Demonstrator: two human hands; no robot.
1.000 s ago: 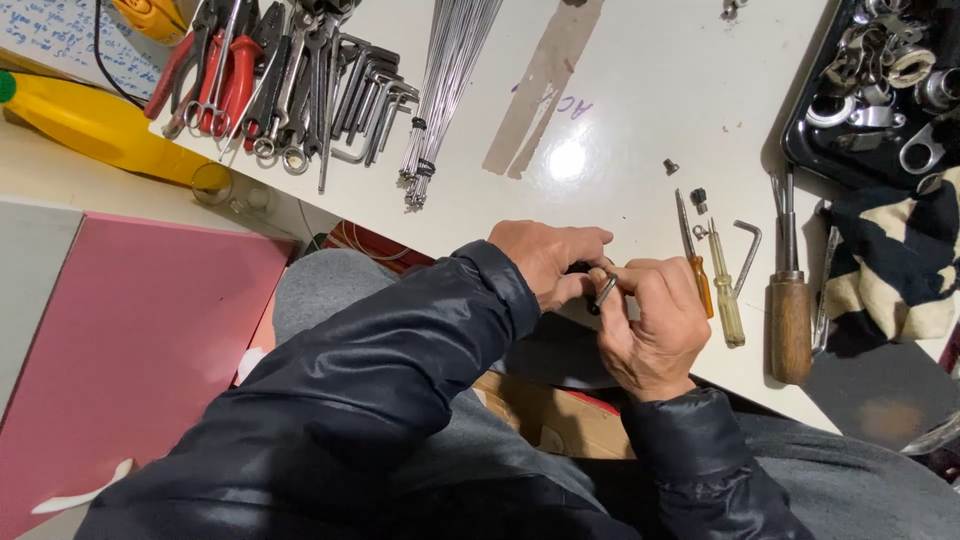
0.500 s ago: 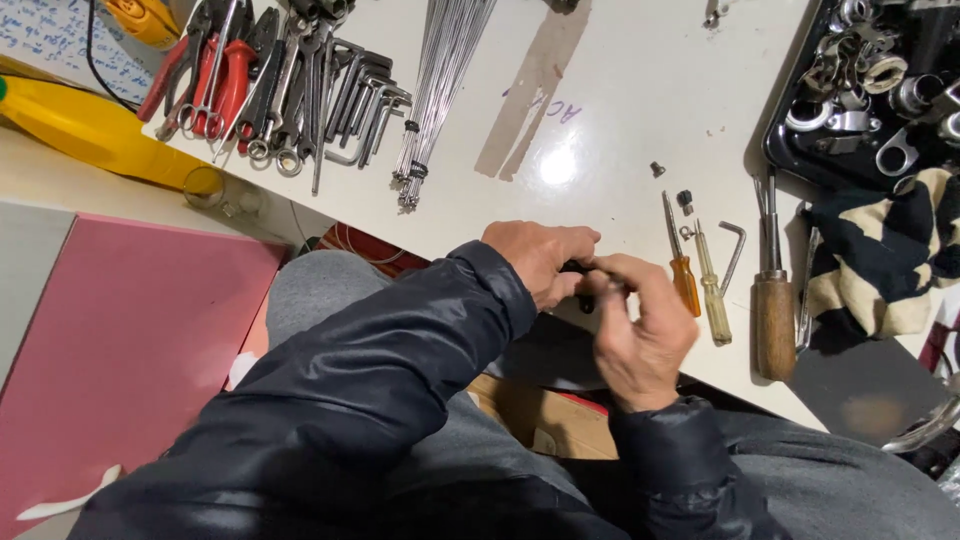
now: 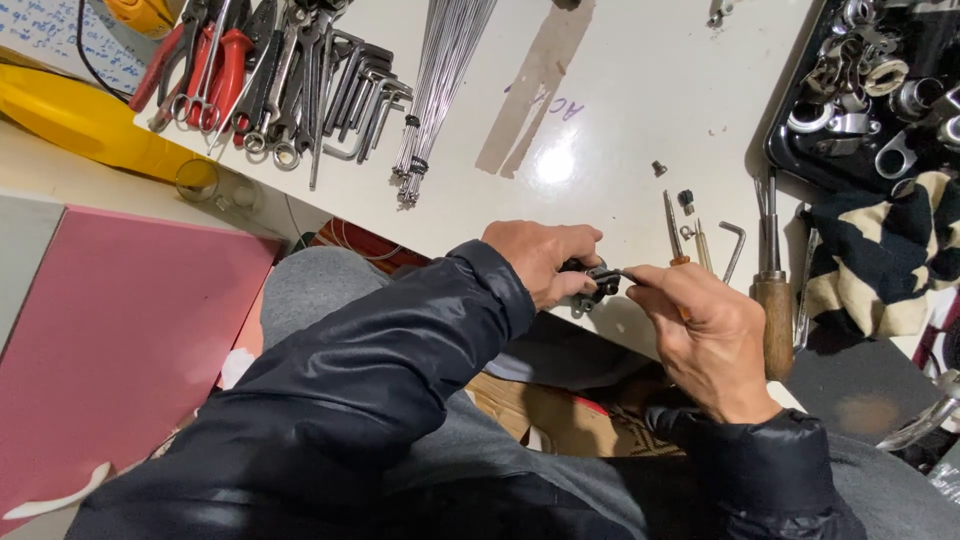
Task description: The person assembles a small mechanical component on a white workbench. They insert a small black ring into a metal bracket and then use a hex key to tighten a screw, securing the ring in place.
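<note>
My left hand (image 3: 542,262) is closed around a small black and silver metal part (image 3: 597,283) at the near edge of the white workbench (image 3: 610,120). My right hand (image 3: 700,335) pinches a thin metal tool whose tip meets that part; most of the tool is hidden in my fingers. Both hands touch across the part. Just beyond my right hand lie an orange-handled screwdriver (image 3: 674,232), a slim pale-handled tool (image 3: 702,250) and a bent hex key (image 3: 733,248).
A wooden-handled tool (image 3: 776,300) lies at the right. A bundle of steel spokes (image 3: 445,80) and a row of wrenches, hex keys and red pliers (image 3: 280,80) fill the back left. A black tray of metal parts (image 3: 870,90) and a striped cloth (image 3: 880,260) sit at right. Small screws (image 3: 659,168) lie loose.
My hands have shifted slightly on the part; my right fingers now point a thin tool into it. The view has drifted a little, with the tools on the bench unmoved.
</note>
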